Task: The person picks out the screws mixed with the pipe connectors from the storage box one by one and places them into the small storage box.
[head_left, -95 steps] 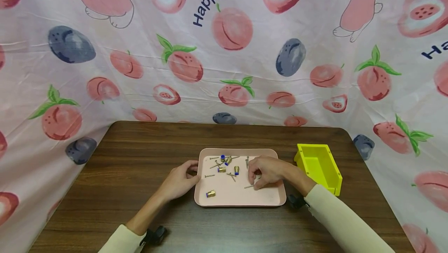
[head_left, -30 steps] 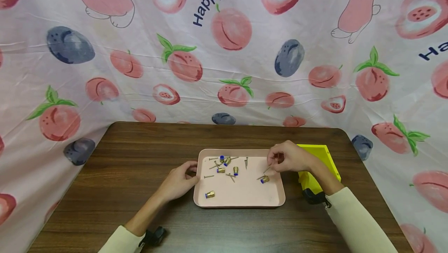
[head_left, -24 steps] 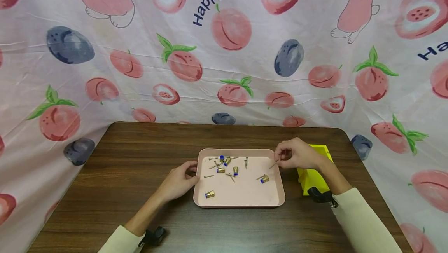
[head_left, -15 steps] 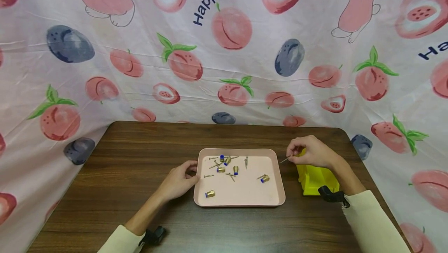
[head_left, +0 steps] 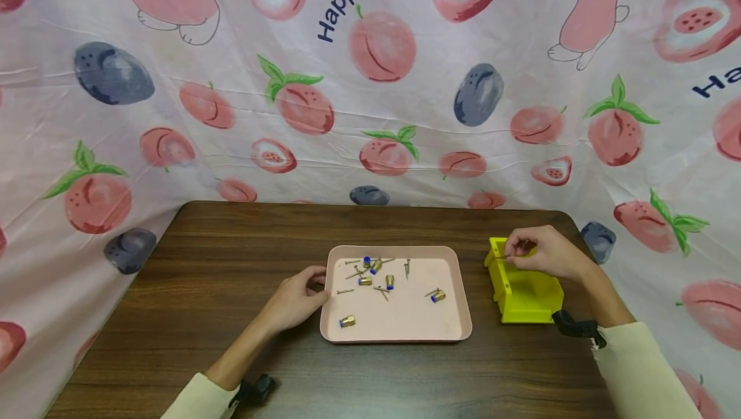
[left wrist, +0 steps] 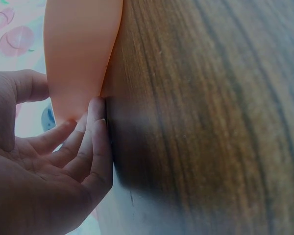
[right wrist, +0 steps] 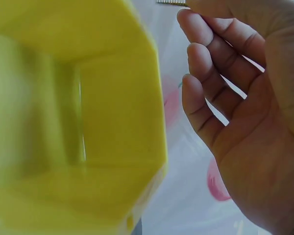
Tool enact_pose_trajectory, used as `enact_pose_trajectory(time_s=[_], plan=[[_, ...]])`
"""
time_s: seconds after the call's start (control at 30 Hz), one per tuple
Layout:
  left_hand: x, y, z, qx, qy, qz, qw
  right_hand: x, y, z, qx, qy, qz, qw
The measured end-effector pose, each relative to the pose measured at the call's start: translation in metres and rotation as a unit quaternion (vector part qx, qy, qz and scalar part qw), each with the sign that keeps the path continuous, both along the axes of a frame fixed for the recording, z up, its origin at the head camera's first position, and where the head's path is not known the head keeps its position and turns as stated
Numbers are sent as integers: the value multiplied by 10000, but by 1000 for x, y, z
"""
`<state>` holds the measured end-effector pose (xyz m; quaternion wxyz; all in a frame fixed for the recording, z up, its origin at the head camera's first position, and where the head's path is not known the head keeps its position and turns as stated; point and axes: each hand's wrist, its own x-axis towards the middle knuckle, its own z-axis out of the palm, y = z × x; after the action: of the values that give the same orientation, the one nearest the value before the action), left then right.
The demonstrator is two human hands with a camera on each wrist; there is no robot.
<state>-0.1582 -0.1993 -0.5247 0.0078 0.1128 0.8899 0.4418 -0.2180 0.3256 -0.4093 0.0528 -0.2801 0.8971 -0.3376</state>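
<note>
My left hand (head_left: 296, 300) holds the left edge of the pink tray (head_left: 393, 331), which stands on the table. In the left wrist view the thumb is at the tray's rim and the fingers are low along its outer wall (left wrist: 81, 54). Between thumb and forefinger, my right hand (head_left: 547, 253) pinches a thin screw (head_left: 500, 257) over the far left part of the yellow bin (head_left: 529, 309). The screw's threaded end (right wrist: 170, 2) shows at the top of the right wrist view, with the other fingers loosely bent beside the bin's wall (right wrist: 122, 117).
Several screws (head_left: 345, 291) lie in the tray, mostly toward its far left. Among them are several brass fittings with blue ends (head_left: 390, 282); one brass fitting (head_left: 347, 321) lies near the front left corner. A patterned cloth (head_left: 405, 103) hangs behind the brown table (head_left: 260, 232).
My right hand has picked a screw from the tray's right side and carried it rightward over the yellow bin. The left hand has stayed at the tray's left edge.
</note>
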Motion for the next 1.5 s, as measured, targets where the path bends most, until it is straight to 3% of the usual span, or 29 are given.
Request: enact_pose_trajectory(time_s=[0.03,0.1,0.17,0.27,0.33,0.4,0.63,0.77,0.93,1.07,1.1,1.2,1.3,1.33,1.43,1.5], plan=[[1,1,3,4,-98,0,10000,0,3,-1,19,21,-28,10000],[-2,-2,-3,-54,-92,-10,9999,1,7,-1,39,62,-60,10000],[2,1,9,-58,-353,19,9994,1,11,-3,87,75,-114,9999],[-5,-4,-7,-117,-208,-42,9997,0,15,-4,213,30,-214,9995],[-1,-2,1,-39,-260,-30,9997,-2,17,-6,327,-19,-289,9990],[-3,-5,-8,-42,-59,-125,9999,-3,18,-7,454,-22,-302,9985],[12,9,29,-14,-543,145,9984,-9,17,-11,834,66,-236,9962],[14,13,35,-99,-676,195,9975,-11,18,-13,981,148,-160,9949],[13,10,31,16,-599,164,9981,-11,18,-14,1092,261,-94,9936],[4,2,9,57,-144,-69,9999,-10,17,-13,1138,294,-93,9930],[4,1,8,57,-88,-91,9999,-10,17,-13,1149,298,-96,9929],[4,2,11,41,-152,-83,9998,-10,17,-12,1149,271,-112,9929],[11,9,31,23,-535,99,9985,-10,18,-11,1104,278,-173,9934],[12,10,32,16,-590,120,9982,-10,18,-11,1072,292,-205,9936],[11,10,32,-35,-567,128,9983,-9,20,-12,954,357,-346,9942],[7,7,22,-43,-386,51,9992,-8,21,-12,881,393,-435,9944]])
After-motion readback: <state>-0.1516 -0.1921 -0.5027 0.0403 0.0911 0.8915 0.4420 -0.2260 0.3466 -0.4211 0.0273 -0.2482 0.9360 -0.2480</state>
